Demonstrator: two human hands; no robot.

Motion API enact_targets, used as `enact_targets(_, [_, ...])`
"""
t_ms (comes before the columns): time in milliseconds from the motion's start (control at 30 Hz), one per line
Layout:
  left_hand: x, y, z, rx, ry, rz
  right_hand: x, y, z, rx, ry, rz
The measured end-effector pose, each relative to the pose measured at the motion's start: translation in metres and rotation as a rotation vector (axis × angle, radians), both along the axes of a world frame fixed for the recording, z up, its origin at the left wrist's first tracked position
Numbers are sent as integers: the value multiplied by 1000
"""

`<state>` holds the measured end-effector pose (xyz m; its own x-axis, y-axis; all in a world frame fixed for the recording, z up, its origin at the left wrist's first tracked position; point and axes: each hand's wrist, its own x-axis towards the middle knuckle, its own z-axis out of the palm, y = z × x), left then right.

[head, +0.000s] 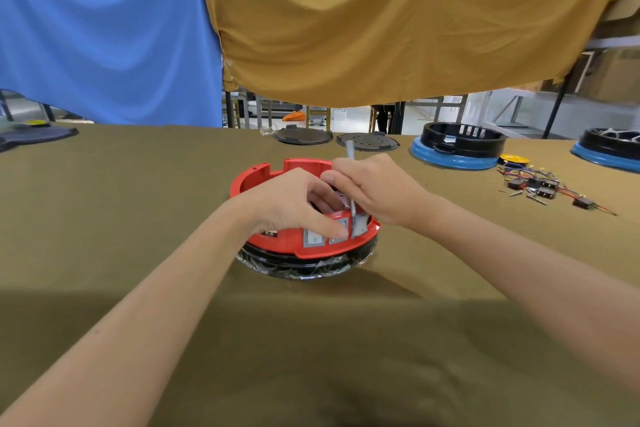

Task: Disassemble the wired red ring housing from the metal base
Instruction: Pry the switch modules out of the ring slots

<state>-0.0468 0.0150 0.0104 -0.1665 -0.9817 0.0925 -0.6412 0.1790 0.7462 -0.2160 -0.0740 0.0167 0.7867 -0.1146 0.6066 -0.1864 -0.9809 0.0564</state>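
Landmark: red ring (277, 234), sitting on a black base (304, 265) wrapped in clear film, mid-table (138, 218) on olive cloth.
Ring front: grey rocker switches (314, 237) set in the wall facing the camera; a small label left of them.
Left hand (294, 201): over the ring's near side, fingers curled down onto it, thumb tip pressed at the switches, other fingers hooked inside the rim; it grips the ring's wall.
Right hand (377, 189): just right of the left hand, above the ring's right rim, fingers closed round a thin grey tool (350, 152).
Tool: upright, its top poking above the right hand, its lower end down by the switches; motion blur hides the tip, so it may be a screwdriver, though that is not sure.
Behind the ring: two dark round plates (303, 136) flat at the far table edge.
Right of the ring, far: a black ring on a blue base (457, 146), a second like it (609, 146) at the frame edge.
Right of the ring, nearer: a yellow spool (514, 159) and a loose heap of wires and switches (543, 184).
Above: blue cloth (104, 28) and mustard cloth (381, 17) hanging across the back.
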Motion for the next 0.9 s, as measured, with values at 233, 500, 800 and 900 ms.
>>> enact_targets(233, [-2,1,-1,11,-14,-5,-21,-3,-30,197,-602,-131])
enact_targets(500, [-3,1,-2,1,-8,-33,-24,0,-60,556,-600,-147])
enact_targets(800, [-3,1,-3,-10,-21,-41,-43,-11,-60,1105,-426,79])
enact_targets(900, [-4,1,-2,-17,-15,-47,-50,-15,-53,1103,-262,99])
